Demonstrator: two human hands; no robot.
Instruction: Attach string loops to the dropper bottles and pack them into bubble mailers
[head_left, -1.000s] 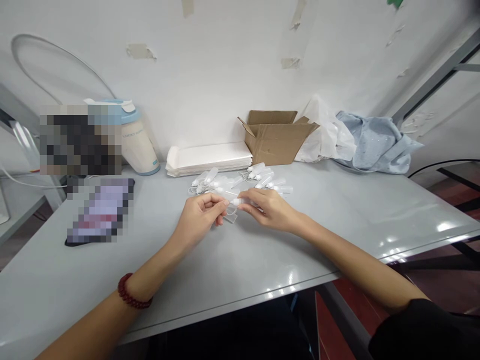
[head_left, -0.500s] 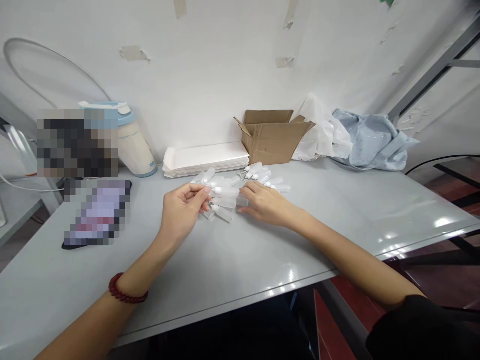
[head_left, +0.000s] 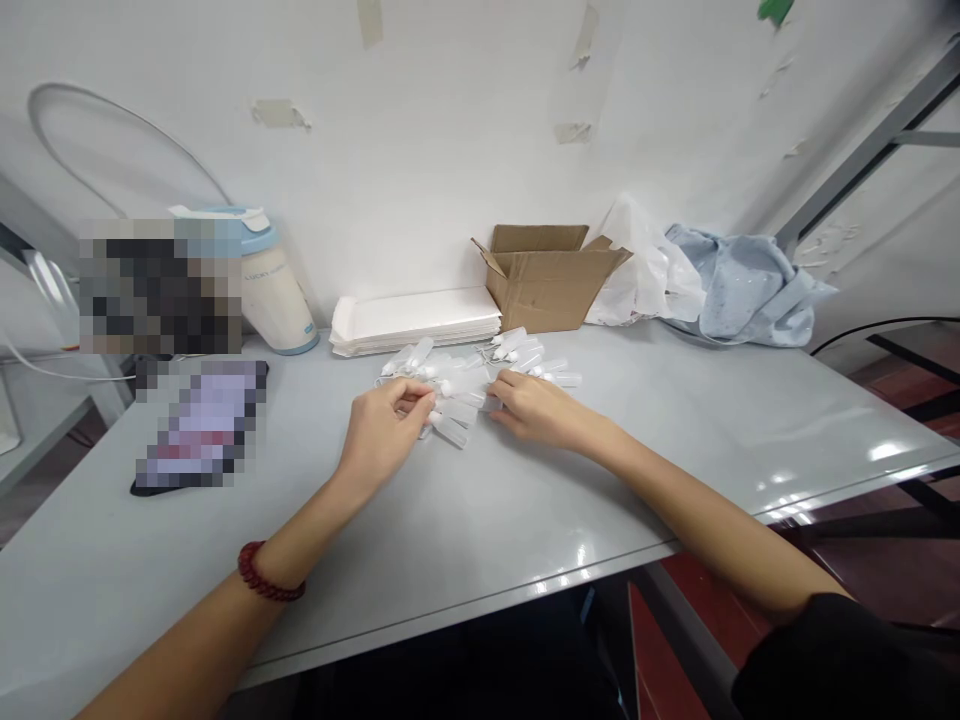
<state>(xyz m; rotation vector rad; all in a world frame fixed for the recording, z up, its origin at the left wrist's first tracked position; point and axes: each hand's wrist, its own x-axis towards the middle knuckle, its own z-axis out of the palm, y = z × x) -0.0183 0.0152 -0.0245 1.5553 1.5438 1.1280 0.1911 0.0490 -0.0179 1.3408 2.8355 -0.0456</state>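
Small translucent plastic bottles point(head_left: 452, 430) with white caps lie in a loose heap in the middle of the grey table. My left hand point(head_left: 386, 425), with a red beaded bracelet on the wrist, is at the heap's left side. Its thumb and forefinger are pinched together beside the white caps; what is between them is hidden. From the right, my right hand point(head_left: 536, 408) has its fingers curled round the end of a bottle point(head_left: 493, 402). More bottles point(head_left: 525, 352) lie just behind that hand, and others point(head_left: 411, 355) lie behind my left fingers.
Behind the heap are a stack of flat white cartons point(head_left: 416, 318) and an open cardboard box point(head_left: 551, 290). A white plastic bag point(head_left: 649, 270) and a light blue cloth bundle point(head_left: 750, 285) stand right of it. A tumbler point(head_left: 277, 300) and a blurred-out phone point(head_left: 202, 425) are at left.
My left hand has moved right and slightly down, closer to my right hand. My right hand has shifted slightly right, its fingers curling in more. The view has tilted a little.
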